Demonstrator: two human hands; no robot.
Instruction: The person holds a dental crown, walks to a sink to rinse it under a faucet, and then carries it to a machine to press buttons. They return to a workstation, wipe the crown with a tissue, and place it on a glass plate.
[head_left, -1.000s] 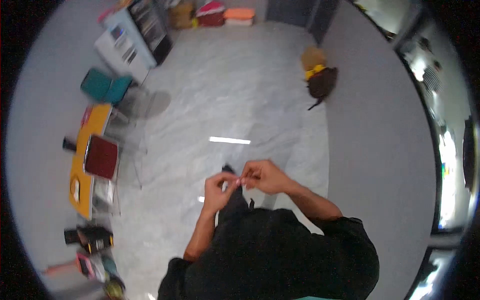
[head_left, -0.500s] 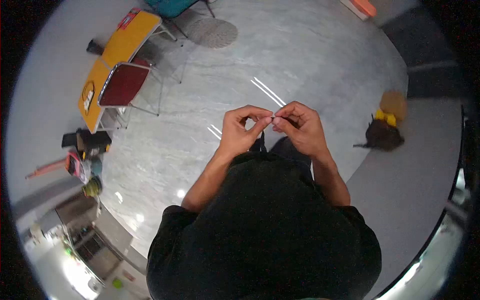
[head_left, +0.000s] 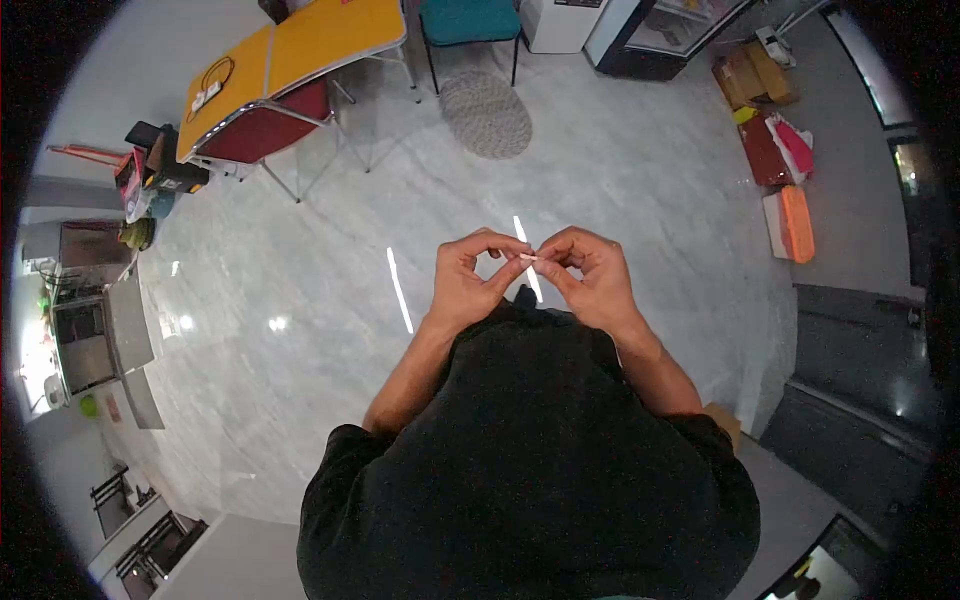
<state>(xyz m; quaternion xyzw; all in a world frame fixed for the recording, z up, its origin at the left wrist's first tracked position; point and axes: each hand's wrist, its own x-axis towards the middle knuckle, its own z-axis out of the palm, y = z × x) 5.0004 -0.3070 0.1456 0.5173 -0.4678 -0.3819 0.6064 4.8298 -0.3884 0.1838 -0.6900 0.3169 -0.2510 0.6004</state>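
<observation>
My left hand and my right hand are raised in front of my dark shirt, fingertips nearly touching. Each hand pinches with thumb and forefinger. Between the fingertips sits a tiny pale thin object, too small to identify. Both hands appear to grip it, one at each end. Below them lies the shiny grey floor.
A yellow table with a dark red chair stands at upper left. At the top are a teal chair and a round grey mat. Boxes and an orange item line the right wall.
The view has swung round, so the table, chairs and mat appear at different places and boxes have come into sight at the right. Both hands keep their pinch; the pale object shows more clearly.
</observation>
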